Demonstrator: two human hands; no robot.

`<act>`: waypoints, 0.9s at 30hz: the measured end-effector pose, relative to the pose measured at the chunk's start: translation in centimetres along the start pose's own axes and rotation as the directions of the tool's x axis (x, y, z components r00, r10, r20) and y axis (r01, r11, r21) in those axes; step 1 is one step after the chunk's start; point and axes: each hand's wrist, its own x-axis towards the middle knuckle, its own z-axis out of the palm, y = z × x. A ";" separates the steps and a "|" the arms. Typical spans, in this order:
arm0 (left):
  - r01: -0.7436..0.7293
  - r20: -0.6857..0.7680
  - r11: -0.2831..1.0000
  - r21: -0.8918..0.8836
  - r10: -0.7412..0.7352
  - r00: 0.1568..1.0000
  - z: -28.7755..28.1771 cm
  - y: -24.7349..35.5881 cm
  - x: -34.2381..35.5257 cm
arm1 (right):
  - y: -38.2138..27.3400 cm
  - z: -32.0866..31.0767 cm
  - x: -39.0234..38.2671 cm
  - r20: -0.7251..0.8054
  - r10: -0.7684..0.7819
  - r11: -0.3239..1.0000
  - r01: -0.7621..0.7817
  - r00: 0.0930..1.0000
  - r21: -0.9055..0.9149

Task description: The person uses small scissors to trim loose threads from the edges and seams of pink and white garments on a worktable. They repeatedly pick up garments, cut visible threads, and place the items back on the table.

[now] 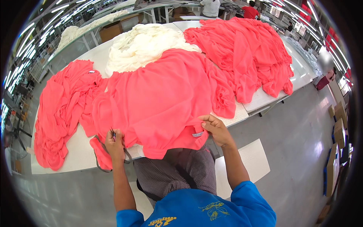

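A coral-pink garment (159,94) of thin, gathered cloth lies spread on the white table (83,159) before me, its near edge hanging over the table's front. My right hand (216,130) pinches its edge between thumb and fingers, just beside a small white label (197,134). At the garment's near left, my left hand (115,145) is closed round small thread snips (112,132), dark points showing above the fingers. A dark strap (97,153) loops about that hand, next to a hanging fold of pink cloth; where it is fastened is hidden.
More pink garments lie heaped at left (64,109) and far right (245,53). Behind the middle is a cream cloth pile (141,45). A white bench (245,162) stands by my legs. Cardboard boxes (334,166) line the right side; other people are farther off.
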 end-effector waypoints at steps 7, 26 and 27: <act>-0.008 -0.028 1.000 -0.012 0.008 1.000 -0.3 -0.4 -0.1 | -0.1 -0.1 -2.0 0.058 0.005 0.990 0.003 0.998 -0.141; -0.020 -0.036 1.000 0.018 0.020 0.999 0.2 -0.2 -0.4 | 3.3 5.2 -9.3 0.124 -0.376 0.308 0.250 0.918 -0.918; -0.020 -0.045 0.999 0.031 0.021 0.999 0.3 0.0 -0.5 | 5.5 5.3 -10.1 0.102 -0.330 0.325 0.215 0.938 -0.921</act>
